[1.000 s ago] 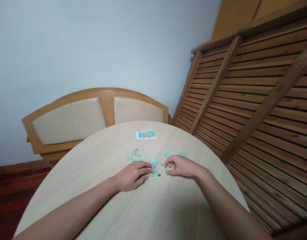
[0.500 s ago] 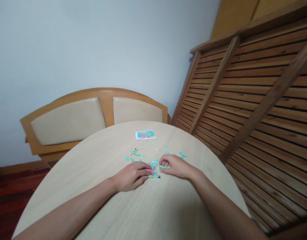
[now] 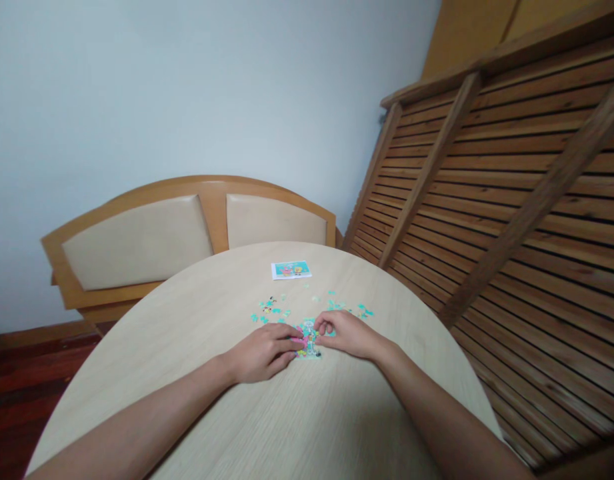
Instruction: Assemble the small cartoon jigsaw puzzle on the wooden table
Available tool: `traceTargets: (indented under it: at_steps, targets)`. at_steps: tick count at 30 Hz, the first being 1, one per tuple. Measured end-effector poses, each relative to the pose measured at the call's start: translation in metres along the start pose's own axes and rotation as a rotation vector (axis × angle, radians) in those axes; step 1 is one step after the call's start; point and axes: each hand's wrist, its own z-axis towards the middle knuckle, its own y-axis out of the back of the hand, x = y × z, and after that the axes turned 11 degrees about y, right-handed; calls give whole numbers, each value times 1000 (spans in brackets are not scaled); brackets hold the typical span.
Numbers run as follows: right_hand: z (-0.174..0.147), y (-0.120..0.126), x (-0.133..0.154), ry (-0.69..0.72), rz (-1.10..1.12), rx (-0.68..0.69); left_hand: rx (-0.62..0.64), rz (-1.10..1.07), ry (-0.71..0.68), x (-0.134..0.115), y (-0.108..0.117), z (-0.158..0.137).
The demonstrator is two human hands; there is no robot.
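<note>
A partly joined jigsaw puzzle (image 3: 311, 351) with pink, white and turquoise print lies in the middle of the table. My left hand (image 3: 267, 350) rests flat on its left side, fingers stretched over the pink part and covering some of it. At the puzzle's right edge, my right hand (image 3: 344, 333) is pinched, thumb and fingertips closed on a small puzzle piece that they mostly hide. Loose turquoise puzzle pieces (image 3: 277, 311) lie scattered beyond the left hand, and several more (image 3: 365, 311) lie behind the right hand.
A small picture sheet (image 3: 291, 269) with cartoon figures lies farther back on the round wooden table (image 3: 211, 420). Behind the table stands a padded headboard (image 3: 137, 240) against the wall. A slatted wooden panel (image 3: 487, 193) leans along the right side.
My right hand has moved slightly left, bringing its fingertips to the puzzle's right edge. My left hand has stayed in place on the puzzle.
</note>
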Motion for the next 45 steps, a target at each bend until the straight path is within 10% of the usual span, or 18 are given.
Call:
traceTargets:
  at_steps: [45]
  targets:
    - [5,-5,4,-71,136,-79,7,10,-1,-1,0,1]
